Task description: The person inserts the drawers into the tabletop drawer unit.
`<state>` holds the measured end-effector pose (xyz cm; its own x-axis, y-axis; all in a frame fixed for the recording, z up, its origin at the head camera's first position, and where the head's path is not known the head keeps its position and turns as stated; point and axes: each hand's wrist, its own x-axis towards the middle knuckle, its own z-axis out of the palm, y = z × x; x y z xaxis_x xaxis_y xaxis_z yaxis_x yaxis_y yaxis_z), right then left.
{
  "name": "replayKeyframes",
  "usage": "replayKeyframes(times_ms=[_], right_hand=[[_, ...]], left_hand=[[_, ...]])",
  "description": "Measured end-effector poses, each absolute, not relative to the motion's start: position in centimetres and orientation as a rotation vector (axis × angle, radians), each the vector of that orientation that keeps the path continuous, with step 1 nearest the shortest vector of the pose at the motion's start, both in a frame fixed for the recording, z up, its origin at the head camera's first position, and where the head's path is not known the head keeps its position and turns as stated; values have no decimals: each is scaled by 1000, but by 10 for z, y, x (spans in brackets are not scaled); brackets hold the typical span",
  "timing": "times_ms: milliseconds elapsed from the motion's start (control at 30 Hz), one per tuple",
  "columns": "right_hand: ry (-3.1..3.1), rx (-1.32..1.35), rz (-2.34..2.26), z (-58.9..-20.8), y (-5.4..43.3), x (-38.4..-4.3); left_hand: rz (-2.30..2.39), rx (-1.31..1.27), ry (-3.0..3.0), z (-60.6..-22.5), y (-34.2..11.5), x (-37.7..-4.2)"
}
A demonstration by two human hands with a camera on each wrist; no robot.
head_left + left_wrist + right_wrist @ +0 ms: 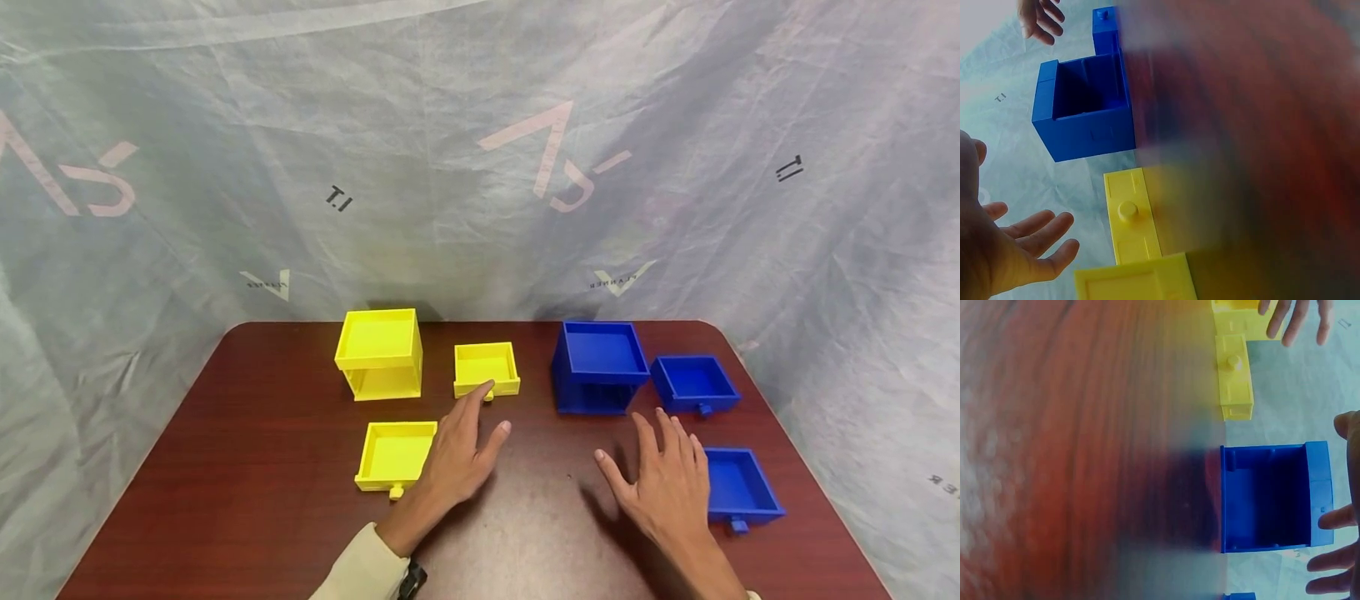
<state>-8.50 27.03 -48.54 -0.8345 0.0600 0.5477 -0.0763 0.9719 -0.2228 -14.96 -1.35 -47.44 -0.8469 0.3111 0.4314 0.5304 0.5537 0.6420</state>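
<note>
My left hand [453, 454] hovers with extended fingers between two yellow drawers, holding nothing. Its forefinger overlaps the knob of the far yellow drawer [486, 364] in the head view, while the near yellow drawer [397, 448] lies partly behind the hand. Also with fingers spread and nothing held, my right hand [667, 483] is over the table in front of the blue cabinet [603, 350]. It covers the left side of the near blue drawer [742, 483]. The far blue drawer [695, 382] sits right beside the blue cabinet, whose front is open, as the right wrist view shows.
A yellow cabinet [381, 350] with an open front stands at the back left of the dark red-brown table [247, 467]. Behind the table hangs a grey printed sheet [427, 167], which also runs down both sides.
</note>
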Motion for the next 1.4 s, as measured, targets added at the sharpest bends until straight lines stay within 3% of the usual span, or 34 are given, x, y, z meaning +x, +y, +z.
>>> replayKeyframes(times_ms=[1400], right_hand=[[-2543, -47, 363, -485, 272, -77]], left_hand=[[-1518, -852, -2412, -469, 41, -185]])
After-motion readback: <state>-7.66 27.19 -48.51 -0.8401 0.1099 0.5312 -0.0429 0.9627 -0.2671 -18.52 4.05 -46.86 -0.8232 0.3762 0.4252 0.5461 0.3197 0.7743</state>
